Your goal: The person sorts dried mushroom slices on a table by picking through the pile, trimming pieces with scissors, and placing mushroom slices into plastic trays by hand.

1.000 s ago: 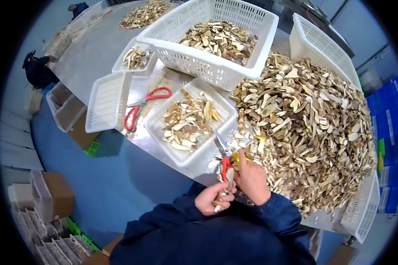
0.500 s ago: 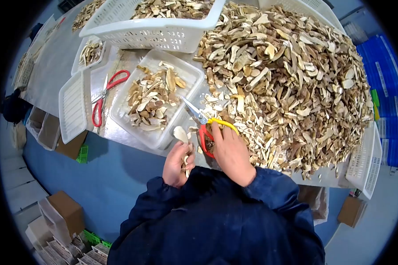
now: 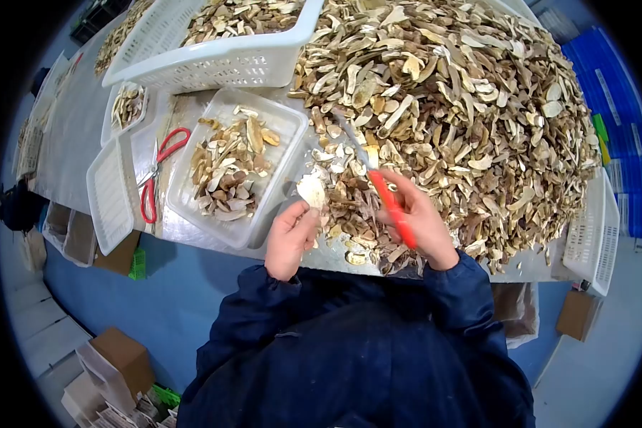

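My left hand (image 3: 288, 239) pinches a pale dried mushroom slice (image 3: 311, 191) between thumb and fingers, above the table's front edge. To its right, my right hand (image 3: 419, 220) is closed around red-handled scissors (image 3: 392, 210). Their blades point up and left over the mushroom pile (image 3: 471, 128), apart from the held slice. Just left of my left hand stands a shallow white tray (image 3: 282, 175) with mushroom slices in it. Loose slices and small bits lie on the table between and below my hands.
A second pair of red-handled scissors (image 3: 155, 171) lies left of the tray, beside a white ribbed lid or tray (image 3: 112, 196). Behind is a large white perforated basket (image 3: 221, 68) of slices. A small white container (image 3: 108, 128) holds more. Blue crates (image 3: 613, 107) stand at right.
My right hand has lifted the scissors and moved right, turning them so the red handle faces up. My left hand has raised its slice slightly, and the view has shifted a little.
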`<state>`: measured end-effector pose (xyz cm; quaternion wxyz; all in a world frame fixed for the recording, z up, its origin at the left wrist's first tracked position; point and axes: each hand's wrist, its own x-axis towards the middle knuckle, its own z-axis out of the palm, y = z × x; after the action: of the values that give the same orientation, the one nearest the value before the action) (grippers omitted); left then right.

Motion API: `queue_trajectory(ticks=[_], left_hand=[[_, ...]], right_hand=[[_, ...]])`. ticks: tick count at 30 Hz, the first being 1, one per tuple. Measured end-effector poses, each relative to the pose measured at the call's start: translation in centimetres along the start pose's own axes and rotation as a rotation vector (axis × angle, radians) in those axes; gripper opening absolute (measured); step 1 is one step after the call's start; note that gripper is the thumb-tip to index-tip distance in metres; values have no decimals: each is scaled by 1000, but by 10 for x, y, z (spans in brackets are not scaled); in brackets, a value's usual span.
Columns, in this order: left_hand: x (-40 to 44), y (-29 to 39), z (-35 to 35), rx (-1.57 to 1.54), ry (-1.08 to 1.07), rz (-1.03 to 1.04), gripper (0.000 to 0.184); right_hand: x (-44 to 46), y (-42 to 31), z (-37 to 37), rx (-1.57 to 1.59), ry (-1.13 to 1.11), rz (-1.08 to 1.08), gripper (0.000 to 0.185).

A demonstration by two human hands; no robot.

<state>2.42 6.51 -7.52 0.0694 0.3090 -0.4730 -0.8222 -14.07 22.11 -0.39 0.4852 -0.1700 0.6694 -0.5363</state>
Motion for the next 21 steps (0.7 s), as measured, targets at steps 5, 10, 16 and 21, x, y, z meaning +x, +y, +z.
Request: queue_trajectory(ticks=[5, 10, 16, 21], left_hand=[[9, 23, 13, 347, -48, 63, 17], [3, 58, 37, 510, -160, 90, 20], [8, 83, 43, 839, -503, 102, 21], [18, 91, 46, 994, -908, 42, 15]], right_hand=[[-33, 35, -22, 77, -79, -164, 78], [-68, 34, -33, -440, 64, -315, 98], [-100, 17, -44, -728, 30, -184, 92], [-116, 41, -50, -691, -1, -298, 78]])
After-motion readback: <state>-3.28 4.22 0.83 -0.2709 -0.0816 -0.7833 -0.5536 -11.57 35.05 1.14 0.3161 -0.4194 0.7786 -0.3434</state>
